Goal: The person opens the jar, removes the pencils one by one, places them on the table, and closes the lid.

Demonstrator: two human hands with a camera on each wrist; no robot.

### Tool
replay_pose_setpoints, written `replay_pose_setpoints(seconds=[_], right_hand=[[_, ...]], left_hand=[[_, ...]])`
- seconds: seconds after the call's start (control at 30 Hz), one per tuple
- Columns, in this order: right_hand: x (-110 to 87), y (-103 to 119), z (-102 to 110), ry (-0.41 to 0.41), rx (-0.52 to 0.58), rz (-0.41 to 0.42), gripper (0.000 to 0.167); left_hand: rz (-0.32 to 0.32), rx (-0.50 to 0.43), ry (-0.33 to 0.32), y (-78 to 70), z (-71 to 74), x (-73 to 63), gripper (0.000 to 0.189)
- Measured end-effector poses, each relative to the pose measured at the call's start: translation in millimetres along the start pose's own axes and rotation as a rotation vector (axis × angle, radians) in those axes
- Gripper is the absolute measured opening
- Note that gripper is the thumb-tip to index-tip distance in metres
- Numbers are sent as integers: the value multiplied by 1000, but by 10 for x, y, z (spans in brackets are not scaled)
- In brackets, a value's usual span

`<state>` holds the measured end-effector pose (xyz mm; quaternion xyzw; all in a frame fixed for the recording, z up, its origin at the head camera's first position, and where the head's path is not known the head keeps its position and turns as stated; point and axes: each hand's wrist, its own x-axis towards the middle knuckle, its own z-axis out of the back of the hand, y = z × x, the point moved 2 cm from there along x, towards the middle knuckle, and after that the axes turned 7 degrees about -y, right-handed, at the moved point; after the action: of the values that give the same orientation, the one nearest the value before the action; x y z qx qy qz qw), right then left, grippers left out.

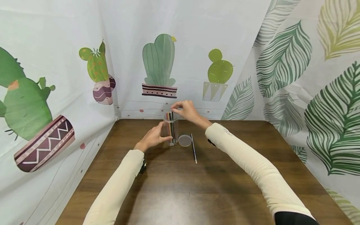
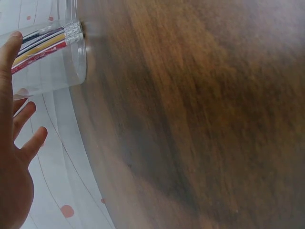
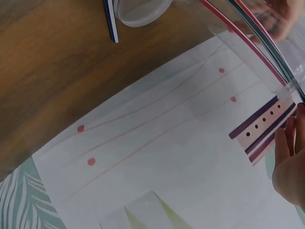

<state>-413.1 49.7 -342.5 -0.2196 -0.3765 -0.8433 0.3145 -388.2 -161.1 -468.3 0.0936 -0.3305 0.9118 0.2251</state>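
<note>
A tall clear plastic jar (image 1: 176, 126) stands upright near the table's back edge, with several pencils (image 1: 170, 128) inside. Red, yellow and dark pencils (image 2: 45, 50) show through its wall in the left wrist view, their silvery ends at the jar's bottom. My left hand (image 1: 153, 136) holds the jar around its side, thumb across the front. At the mouth, my right hand (image 1: 186, 110) pinches the top of a dark pencil between thumb and fingers. Right of the jar lie a round clear lid (image 1: 185, 140) and a single dark pencil (image 1: 194, 148).
The brown wooden table (image 1: 180, 187) ends just behind the jar. A white curtain (image 1: 126, 62) printed with cacti and leaves hangs along the back and both sides.
</note>
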Motion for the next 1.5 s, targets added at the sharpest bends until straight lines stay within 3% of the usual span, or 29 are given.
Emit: replay_pose_setpoints(seconds=[0.67,0.87,1.07,1.5], right_hand=[[244,173,378,-39,-5,-6,12],[348,201,495,-93,21,23,13],[421,271,621,-128,57,-5,15],[610,411,885,-196,42,11,15]], left_hand=[[-9,21,3,-2,5,1,89],[-15,28,-12,-5,12,9,90],[2,40,-9,-6,4,-18,90],[-2,37,-1,2,15,-19,89]])
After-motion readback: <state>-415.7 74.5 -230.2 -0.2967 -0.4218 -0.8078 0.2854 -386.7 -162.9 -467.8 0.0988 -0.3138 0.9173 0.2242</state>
